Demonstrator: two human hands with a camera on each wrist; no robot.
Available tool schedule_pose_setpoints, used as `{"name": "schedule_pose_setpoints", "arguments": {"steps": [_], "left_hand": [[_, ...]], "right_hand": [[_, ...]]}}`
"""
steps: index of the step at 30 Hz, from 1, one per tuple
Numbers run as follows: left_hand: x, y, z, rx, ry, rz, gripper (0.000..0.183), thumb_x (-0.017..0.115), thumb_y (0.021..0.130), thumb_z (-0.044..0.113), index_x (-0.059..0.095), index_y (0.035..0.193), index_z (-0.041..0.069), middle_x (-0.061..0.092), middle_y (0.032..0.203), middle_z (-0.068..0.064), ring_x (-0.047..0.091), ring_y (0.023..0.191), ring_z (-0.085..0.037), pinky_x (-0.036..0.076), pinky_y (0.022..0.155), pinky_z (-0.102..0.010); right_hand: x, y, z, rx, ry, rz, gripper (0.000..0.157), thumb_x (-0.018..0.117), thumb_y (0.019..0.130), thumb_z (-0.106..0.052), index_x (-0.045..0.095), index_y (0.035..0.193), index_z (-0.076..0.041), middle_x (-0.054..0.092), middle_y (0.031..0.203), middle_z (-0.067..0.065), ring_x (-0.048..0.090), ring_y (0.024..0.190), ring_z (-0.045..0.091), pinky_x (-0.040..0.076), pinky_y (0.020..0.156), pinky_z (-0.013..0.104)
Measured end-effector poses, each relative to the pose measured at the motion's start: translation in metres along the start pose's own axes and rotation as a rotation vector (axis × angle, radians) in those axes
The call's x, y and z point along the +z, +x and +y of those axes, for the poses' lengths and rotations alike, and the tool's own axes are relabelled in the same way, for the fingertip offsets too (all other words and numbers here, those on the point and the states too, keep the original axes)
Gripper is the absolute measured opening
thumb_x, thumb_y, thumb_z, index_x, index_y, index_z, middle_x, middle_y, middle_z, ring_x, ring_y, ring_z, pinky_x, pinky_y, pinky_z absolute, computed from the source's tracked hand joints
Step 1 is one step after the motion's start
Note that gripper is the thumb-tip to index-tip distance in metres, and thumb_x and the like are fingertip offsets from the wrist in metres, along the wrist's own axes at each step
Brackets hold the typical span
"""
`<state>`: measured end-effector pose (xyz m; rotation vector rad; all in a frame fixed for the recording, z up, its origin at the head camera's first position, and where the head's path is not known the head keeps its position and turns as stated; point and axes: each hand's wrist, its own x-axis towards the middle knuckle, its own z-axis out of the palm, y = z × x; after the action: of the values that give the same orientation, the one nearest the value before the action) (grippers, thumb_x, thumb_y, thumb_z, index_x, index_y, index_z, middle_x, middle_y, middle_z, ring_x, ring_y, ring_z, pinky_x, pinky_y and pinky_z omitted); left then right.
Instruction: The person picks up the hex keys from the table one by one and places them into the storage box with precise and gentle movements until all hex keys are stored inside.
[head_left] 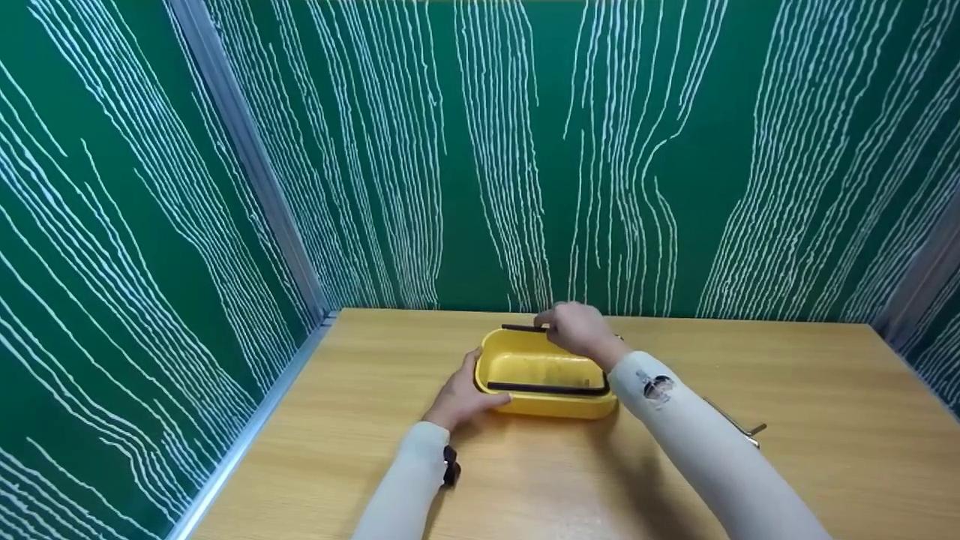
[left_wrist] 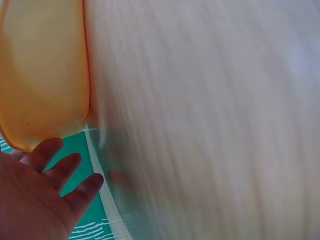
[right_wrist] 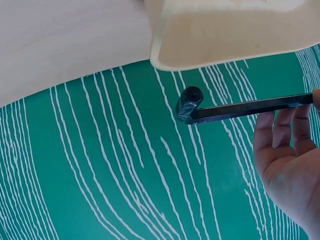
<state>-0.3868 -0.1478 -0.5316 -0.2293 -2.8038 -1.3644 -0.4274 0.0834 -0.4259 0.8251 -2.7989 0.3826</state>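
Touching a rounded yellow tub (head_left: 555, 409), left fingers (left_wrist: 86, 192) spread while right fingers (right_wrist: 283, 127) clamp a dark, faceted bent rod (right_wrist: 250, 108).

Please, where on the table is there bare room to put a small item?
Bare table lies between the left hand and left green wall, and from the metal tool to the table's right edge. It is crowded around the yellow container, where the right hand holds a dark bar, and along the right sleeve.
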Motion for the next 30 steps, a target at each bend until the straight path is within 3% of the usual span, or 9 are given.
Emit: {"name": "schedule_pose_setpoints", "arguments": {"steps": [7,17,30], "left_hand": [[0.0,-0.001,0.001,0.003,-0.004,0.011,0.112,0.075,0.046,0.061,0.02,0.137,0.027,0.047,0.126,-0.001,0.048,0.106,-0.015,0.034,0.097,-0.034],[-0.003,-0.003,0.003,-0.022,0.01,-0.007,0.109,0.073,0.048,0.062,0.017,0.137,0.031,0.046,0.127,0.0,0.047,0.107,-0.013,0.034,0.097,-0.033],[-0.002,-0.004,0.003,-0.024,0.02,-0.001,0.111,0.072,0.046,0.065,0.019,0.137,0.03,0.046,0.126,0.004,0.046,0.108,-0.012,0.033,0.098,-0.034]], "right_hand": [[0.011,0.0,-0.001,-0.003,0.029,-0.016,0.035,0.054,0.075,-0.007,0.064,0.106,-0.019,0.065,0.101,0.003,0.053,0.069,0.013,0.044,0.058,0.023],[0.025,-0.002,0.0,-0.037,0.02,0.028,0.031,0.055,0.075,-0.006,0.067,0.101,-0.018,0.066,0.095,-0.002,0.053,0.072,0.011,0.048,0.066,0.029],[0.043,-0.009,0.001,-0.025,0.018,0.028,0.033,0.053,0.076,-0.007,0.066,0.103,-0.021,0.064,0.09,-0.001,0.05,0.07,0.012,0.046,0.063,0.027]]}}
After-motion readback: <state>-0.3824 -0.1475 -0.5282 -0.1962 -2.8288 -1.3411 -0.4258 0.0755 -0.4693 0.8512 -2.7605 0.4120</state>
